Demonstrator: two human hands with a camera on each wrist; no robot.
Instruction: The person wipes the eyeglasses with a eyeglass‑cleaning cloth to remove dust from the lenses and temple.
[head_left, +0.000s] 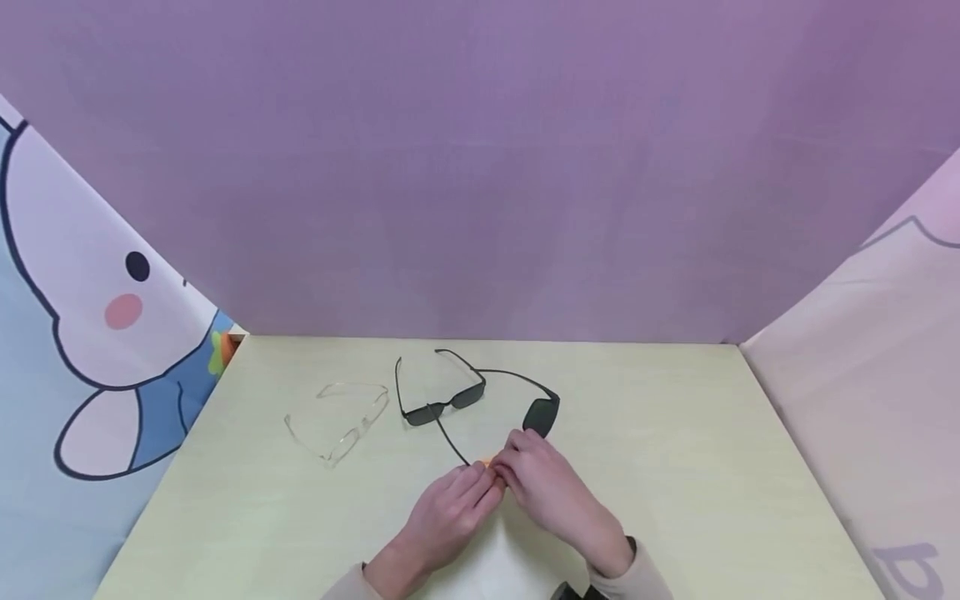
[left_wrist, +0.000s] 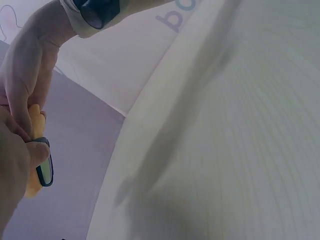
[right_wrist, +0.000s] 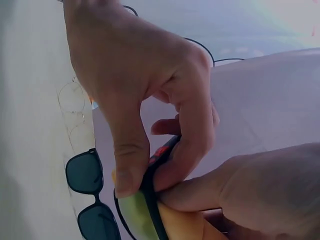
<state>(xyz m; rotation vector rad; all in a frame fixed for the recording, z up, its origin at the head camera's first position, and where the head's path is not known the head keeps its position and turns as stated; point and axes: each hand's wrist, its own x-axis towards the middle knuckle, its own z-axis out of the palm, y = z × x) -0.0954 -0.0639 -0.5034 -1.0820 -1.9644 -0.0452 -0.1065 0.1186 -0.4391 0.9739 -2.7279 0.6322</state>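
Note:
Both hands meet low in the middle of the head view, over a pair of dark sunglasses [head_left: 540,415] with temples unfolded. My left hand [head_left: 450,508] pinches the frame at one lens, its thumb [left_wrist: 38,154] lying on the lens face. Behind that lens is a soft orange cloth [left_wrist: 35,120], its colour showing through. From the other side, my right hand [head_left: 551,483] grips the cloth beside the frame, thumb pressed against it in the right wrist view. The fingers mostly cover the cloth in the head view.
Just beyond the hands, a second pair of sunglasses [head_left: 442,408] lies with temples open. Left of it are clear-framed glasses [head_left: 352,433]. The pale table [head_left: 675,467] is bounded by a purple cloth wall [head_left: 480,183] behind and printed cloth at both sides.

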